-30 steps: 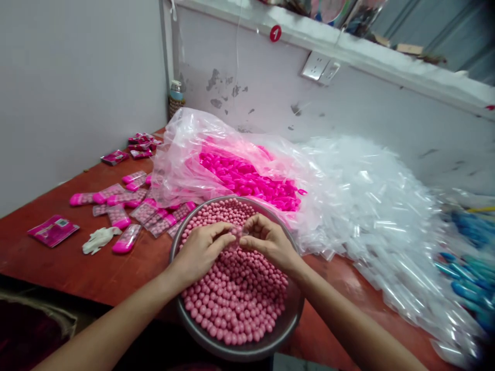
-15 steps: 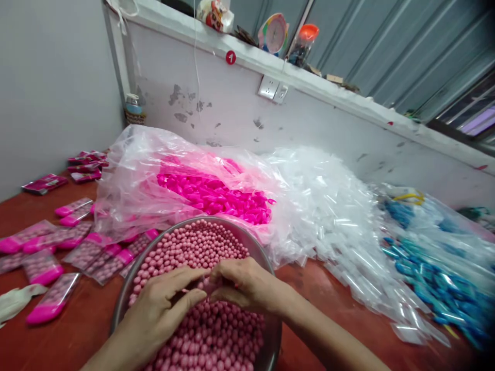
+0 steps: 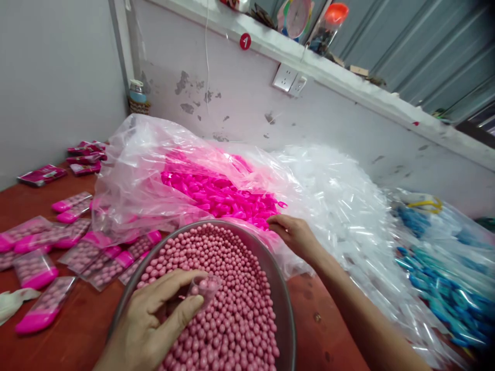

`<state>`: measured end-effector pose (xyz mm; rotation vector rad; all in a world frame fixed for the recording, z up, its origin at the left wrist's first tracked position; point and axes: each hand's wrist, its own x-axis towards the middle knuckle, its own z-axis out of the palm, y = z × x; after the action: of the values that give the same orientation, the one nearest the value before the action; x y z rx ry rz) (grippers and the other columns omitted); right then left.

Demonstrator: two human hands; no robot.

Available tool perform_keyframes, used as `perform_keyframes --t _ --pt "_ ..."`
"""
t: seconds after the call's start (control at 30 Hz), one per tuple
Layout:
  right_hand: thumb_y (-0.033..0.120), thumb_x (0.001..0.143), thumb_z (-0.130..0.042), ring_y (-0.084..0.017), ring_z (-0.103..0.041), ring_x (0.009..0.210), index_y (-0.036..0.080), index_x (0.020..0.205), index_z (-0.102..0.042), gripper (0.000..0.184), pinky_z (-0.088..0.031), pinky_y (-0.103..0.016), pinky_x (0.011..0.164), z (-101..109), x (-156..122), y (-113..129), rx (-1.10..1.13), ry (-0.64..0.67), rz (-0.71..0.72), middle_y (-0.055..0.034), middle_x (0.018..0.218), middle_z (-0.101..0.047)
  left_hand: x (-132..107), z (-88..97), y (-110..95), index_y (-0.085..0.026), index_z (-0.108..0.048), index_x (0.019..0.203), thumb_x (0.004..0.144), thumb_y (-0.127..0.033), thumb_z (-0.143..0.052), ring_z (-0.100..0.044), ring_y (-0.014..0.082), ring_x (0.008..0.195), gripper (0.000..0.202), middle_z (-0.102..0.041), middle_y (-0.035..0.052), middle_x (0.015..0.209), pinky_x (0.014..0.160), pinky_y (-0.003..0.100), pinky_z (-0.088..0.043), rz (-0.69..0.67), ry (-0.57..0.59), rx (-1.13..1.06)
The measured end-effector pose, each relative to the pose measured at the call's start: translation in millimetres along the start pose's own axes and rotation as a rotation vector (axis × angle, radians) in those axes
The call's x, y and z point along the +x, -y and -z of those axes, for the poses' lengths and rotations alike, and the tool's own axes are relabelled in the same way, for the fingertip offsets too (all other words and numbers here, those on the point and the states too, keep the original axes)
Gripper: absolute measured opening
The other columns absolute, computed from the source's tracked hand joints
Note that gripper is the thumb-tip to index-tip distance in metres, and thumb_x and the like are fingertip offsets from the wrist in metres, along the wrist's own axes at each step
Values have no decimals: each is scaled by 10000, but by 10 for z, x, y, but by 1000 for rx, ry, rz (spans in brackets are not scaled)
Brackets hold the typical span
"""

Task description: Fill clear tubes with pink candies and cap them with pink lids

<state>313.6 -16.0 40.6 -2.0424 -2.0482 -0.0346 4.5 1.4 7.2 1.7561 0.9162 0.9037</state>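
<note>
My left hand [image 3: 162, 314] pinches a small clear plastic case [image 3: 204, 291] between thumb and fingers, above a metal bowl [image 3: 286, 309]. Several pink beads show inside the case, and its top end looks open. The bowl is heaped with round pink beads [image 3: 232, 309]. Farther off, my right hand [image 3: 296, 234] is at the near right edge of a heap of bright pink plastic caps [image 3: 216, 193]. Its fingertips are drawn together against the caps; whether one is between them is hidden. The caps lie in a large clear plastic bag [image 3: 131, 175].
Bead-filled cases with pink caps [image 3: 46, 304] lie on the red table [image 3: 77, 345] at the left. Right of the bag is a large pile of clear plastic cases [image 3: 340, 206]. Blue plastic pieces [image 3: 444, 293] lie at the far right. A wall with a shelf [image 3: 348, 77] stands behind.
My right hand has left the case and moved forward and right to the pink caps. My left hand keeps the case over the bowl. The view has shifted slightly.
</note>
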Motion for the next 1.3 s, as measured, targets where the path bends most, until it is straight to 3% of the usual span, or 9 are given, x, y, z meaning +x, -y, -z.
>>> perform_keyframes --t 0.1,0.3,0.53,0.7,0.83,0.97,1.1,1.2,1.3 --pt "118 842 -453 -193 -624 856 191 969 -636 235 -457 -267 710 -71 159 -277 -215 125 26 -83 977 -670 12 8 -4 -323 -691 921 743 -369 -635 -681 160 836 192 -731 -42 912 738 175 -540 -42 -1 20" --pt "82 784 -496 -213 -590 928 190 865 -658 211 -435 -288 780 -197 310 -380 -266 195 104 -88 975 -657 40 27 17 -300 -681 949 770 -341 -615 -680 154 838 195 -729 -32 929 728 174 -541 -100 31 87" --pt "204 860 -437 -189 -629 763 165 1031 -562 215 -471 -293 684 -18 193 -393 -225 87 53 -88 920 -666 30 31 2 -280 -654 984 819 -321 -566 -668 137 880 191 -715 -25 974 767 173 -528 -122 19 58" --pt "191 855 -442 -161 -596 742 162 1013 -559 198 -461 -257 642 199 21 30 22 -58 243 -81 881 -618 -15 3 -29 -303 -617 1059 844 -234 -550 -599 126 1041 235 -664 -32 1109 917 207 -456 -198 66 34" --pt "227 825 -532 -124 -554 633 166 982 -563 171 -433 -232 582 275 -105 544 176 30 334 -36 773 -603 -28 -32 -71 -286 -634 1043 866 -212 -521 -511 139 1170 222 -572 -18 1264 1016 254 -370 -228 113 -17" --pt "290 788 -623 -106 -535 606 166 919 -595 182 -417 -207 539 234 -196 938 540 96 306 -9 724 -597 -44 -38 -122 -250 -624 1076 870 -205 -522 -567 131 1091 234 -632 7 1176 974 234 -399 -242 129 -97" --pt "332 772 -649 -153 -586 760 183 891 -622 193 -470 -253 657 117 -243 1126 844 0 291 -40 844 -623 -73 -31 -144 -221 -632 1072 867 -201 -529 -611 134 999 230 -686 14 1051 896 218 -446 -289 145 -158" --pt "323 829 -577 -186 -608 863 195 942 -614 175 -487 -294 739 84 -297 1185 807 -90 218 -60 935 -644 -85 -38 -134 -207 -637 1062 870 -216 -525 -637 132 923 223 -698 18 1005 826 212 -477 -253 105 -172" --pt "297 840 -562 -166 -635 759 200 1000 -594 190 -500 -267 688 113 -372 1235 554 -139 226 -38 858 -668 -87 -47 -117 -199 -646 1039 869 -223 -526 -640 140 907 209 -700 22 997 819 230 -480 -256 51 -147"
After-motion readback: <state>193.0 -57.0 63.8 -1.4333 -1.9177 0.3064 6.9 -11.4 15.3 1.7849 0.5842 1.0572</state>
